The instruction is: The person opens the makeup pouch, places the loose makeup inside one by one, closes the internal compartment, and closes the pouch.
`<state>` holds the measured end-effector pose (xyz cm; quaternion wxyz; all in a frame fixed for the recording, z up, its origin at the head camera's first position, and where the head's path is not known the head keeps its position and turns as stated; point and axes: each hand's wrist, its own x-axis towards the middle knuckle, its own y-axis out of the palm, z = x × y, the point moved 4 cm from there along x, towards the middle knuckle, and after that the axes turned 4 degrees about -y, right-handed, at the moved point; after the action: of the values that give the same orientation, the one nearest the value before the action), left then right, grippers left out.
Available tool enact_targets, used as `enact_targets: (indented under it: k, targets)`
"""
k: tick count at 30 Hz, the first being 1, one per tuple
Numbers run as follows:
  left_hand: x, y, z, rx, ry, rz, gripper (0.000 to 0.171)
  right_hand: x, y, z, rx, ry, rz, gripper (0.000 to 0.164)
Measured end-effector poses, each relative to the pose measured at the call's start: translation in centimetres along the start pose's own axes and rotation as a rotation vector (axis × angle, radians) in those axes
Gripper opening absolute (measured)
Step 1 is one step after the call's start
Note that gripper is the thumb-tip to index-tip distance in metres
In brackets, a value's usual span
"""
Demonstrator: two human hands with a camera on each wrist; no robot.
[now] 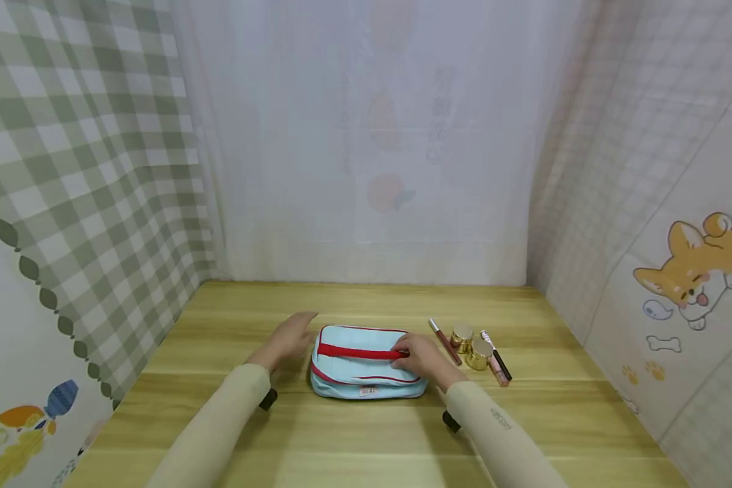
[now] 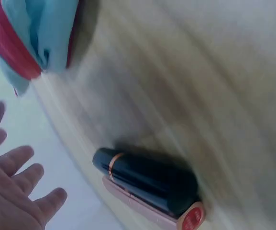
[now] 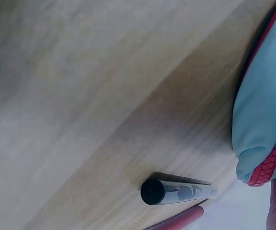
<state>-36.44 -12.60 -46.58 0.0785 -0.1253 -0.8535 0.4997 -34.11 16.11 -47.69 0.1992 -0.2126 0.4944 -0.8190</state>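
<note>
- A light blue pouch [image 1: 341, 372] with red trim is seen at the centre of a wood-grain tabletop [image 1: 341, 440], its white label [image 1: 369, 390] turned to the near side.
- The red strap [image 1: 362, 353] across the pouch's top is held at its right end by the right hand [image 1: 419, 354], that grip clamped on it between thumb and fingers.
- The left hand [image 1: 287, 341] is held just left of the pouch, its grip apart; fingers spread and holding nothing are shown in the left wrist view.
- Cosmetics are grouped to the right of the pouch: a dark red tube [image 1: 446, 344] is laid nearest the right hand, with two gold-coloured jars, a far one [image 1: 461, 336] and a near one [image 1: 479, 353], placed to its right.
- A black-and-white pen-like tube [image 1: 497, 358] is laid at the group's right edge, with a pink tube [image 1: 498, 373] set close along its left side.
- In the left wrist view, a black cylinder [image 2: 147, 179] and a slim pink case [image 2: 142, 207] are captured side by side, well apart from the pouch.
- Cream sleeves [image 1: 216, 420] are worn on both arms.
- The tabletop is backed by a white curtain [image 1: 293, 135] and flanked at left by green gingham cloth [image 1: 97, 122].
</note>
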Motion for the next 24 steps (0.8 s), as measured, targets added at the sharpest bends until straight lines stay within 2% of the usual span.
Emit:
enact_targets:
  k: [6,14,18,24]
  targets:
    - [1.4,-0.2,0.9,0.013,0.025,0.056,0.049,-0.1,0.2,0.0,-0.003,0.006,0.005,0.019]
    - [2.2,-0.4,0.4,0.026,0.072,0.101,0.038,0.0,0.4,0.0,0.021,0.020,0.002,0.020]
    - [2.7,-0.1,0.4,0.043,0.073,0.131,0.036,0.0,0.5,-0.1,0.024,0.038,0.000,0.019]
    - [3.5,0.4,0.8,0.043,0.066,0.165,0.032,0.0,0.4,-0.2,0.030,0.013,-0.017,0.017]
